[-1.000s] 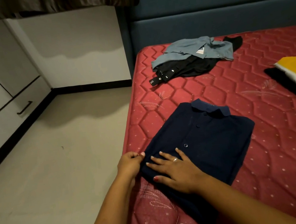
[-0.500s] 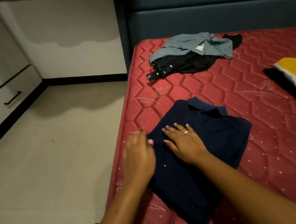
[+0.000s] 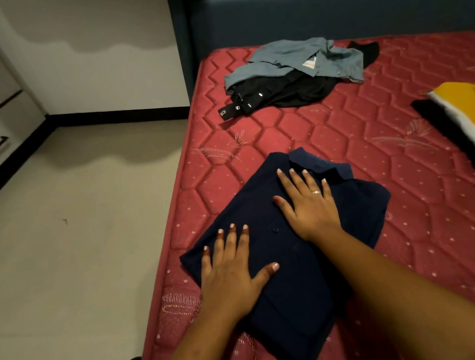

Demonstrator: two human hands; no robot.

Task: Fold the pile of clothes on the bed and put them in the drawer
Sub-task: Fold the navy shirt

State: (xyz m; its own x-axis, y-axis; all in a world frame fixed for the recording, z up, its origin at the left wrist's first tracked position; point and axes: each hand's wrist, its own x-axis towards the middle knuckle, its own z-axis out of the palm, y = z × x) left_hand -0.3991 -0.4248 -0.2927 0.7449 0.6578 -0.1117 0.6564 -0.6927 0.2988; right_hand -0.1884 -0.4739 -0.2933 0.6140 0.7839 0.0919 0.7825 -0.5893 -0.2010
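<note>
Pressing down with fingers straight and spread, neither grip clamping anything, the left hand point(image 3: 232, 276) and right hand point(image 3: 311, 208) are lying on the folded navy polo shirt point(image 3: 303, 299) by the bed's point(image 3: 422, 229) left edge, its long axis running from far collar to near hem, the right hand nearer the collar.

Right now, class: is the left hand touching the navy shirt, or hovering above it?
Touching. The head view shows the left hand lying flat on the navy shirt, palm and spread fingers against the fabric.
</note>
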